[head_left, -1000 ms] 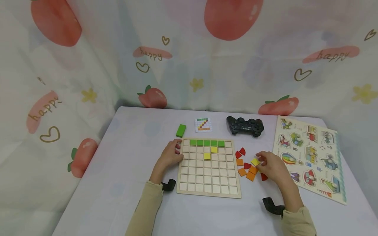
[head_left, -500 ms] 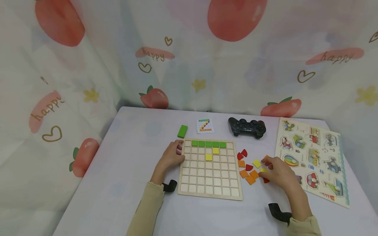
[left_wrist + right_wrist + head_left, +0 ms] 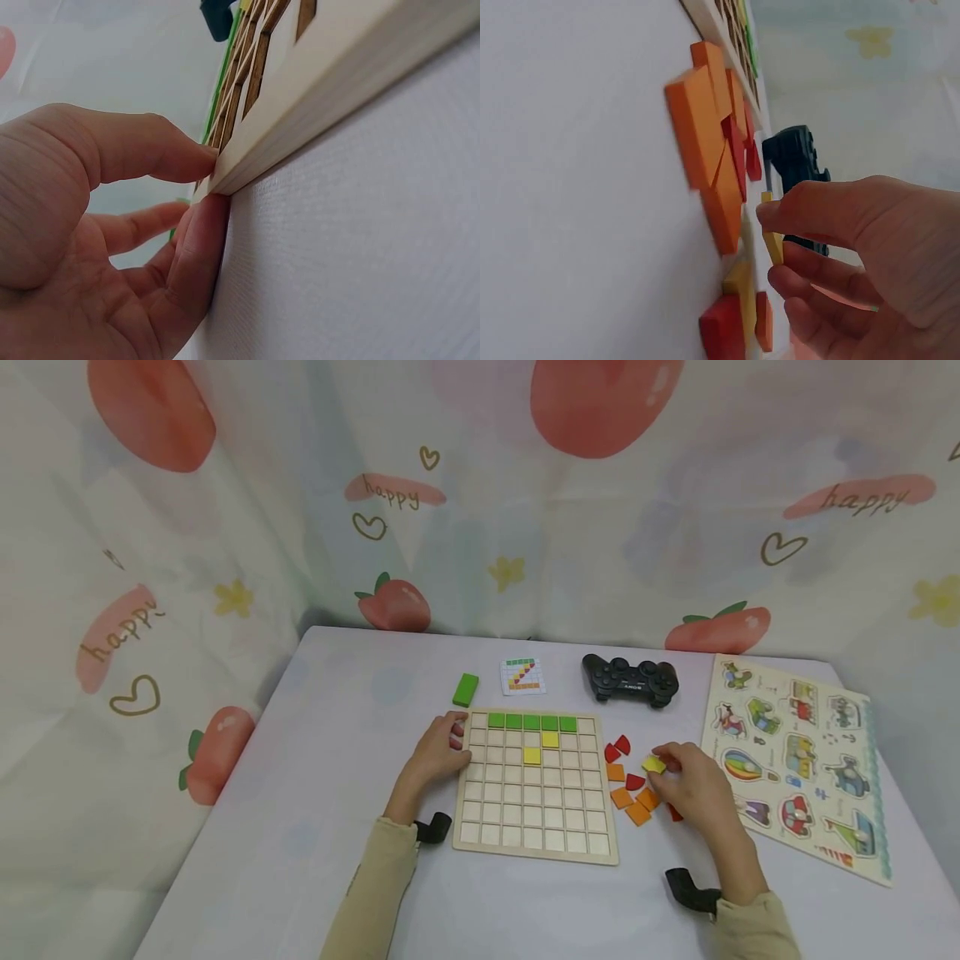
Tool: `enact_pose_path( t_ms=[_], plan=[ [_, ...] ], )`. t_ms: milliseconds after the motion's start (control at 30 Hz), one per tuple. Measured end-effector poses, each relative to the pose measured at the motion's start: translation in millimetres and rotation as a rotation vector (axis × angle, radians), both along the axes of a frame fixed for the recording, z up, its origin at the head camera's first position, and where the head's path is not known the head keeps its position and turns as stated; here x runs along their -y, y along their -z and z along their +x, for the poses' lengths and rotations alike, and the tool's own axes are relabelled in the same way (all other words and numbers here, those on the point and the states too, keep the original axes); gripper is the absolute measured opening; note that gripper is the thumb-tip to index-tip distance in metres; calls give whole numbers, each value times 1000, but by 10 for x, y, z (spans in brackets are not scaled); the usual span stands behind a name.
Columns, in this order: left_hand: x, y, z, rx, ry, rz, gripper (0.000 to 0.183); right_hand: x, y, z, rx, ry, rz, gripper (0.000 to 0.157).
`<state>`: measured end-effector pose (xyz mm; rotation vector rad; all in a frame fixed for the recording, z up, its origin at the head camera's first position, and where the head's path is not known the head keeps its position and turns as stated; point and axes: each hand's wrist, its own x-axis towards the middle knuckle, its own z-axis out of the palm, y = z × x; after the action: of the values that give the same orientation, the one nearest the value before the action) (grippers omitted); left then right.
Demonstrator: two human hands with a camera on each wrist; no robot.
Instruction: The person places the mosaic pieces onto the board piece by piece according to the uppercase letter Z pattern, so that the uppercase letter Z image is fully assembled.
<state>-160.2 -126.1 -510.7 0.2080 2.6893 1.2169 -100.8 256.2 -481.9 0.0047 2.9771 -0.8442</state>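
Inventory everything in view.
table: 1, white, foreground
grid board: 1, wooden, centre
green tiles: 5, green, on board
yellow tiles: 4, yellow, two on board, two right
orange tiles: 5, orange, board's right
wedges: 4, red, board's right
block: 1, green, beyond board
card: 1, white, beyond board
controller: 1, black, beyond board
puzzle: 1, cream, table's right
curtain: 1, pale, background
wrist cameras: 2, black, worn
sleeves: 2, beige, foreground
left hand: 1, bare, board's left edge
right hand: 1, bare, pinching yellow tile

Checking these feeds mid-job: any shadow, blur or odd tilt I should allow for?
Head view: even, dim light, grid board readable, pattern card small; left wrist view: table steeply tilted; right wrist view: also tilted, soft shadow below the orange tiles, printed cloth behind blurred.
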Motion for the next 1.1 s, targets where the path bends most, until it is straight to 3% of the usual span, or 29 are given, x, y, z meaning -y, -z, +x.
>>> enact_pose_path(
  t_ms=[133,267,400,533,900,1100],
  plan=[
    [-9,-13,1,-8,8,-10,64,210,-8,-54,-93,-40,-98,36],
    [-11,-17,6,-7,8,-16,64,635,42,-88,-169,-199,-185,33],
    [-13,-17,-9,-12,6,-7,64,1077,93,-116,-177,-359,-271,31],
    [5,-15,-21,-6,18,0,64,1366,164,-134,-158,-431,-309,30],
    [-3,-56,-6,-6,1,-14,64,1522,194,-126,-206,-417,-204,25],
    [-25,-44,-3,10,-5,-13,65,1333,129,-123,-207,-349,-170,25]
  ],
)
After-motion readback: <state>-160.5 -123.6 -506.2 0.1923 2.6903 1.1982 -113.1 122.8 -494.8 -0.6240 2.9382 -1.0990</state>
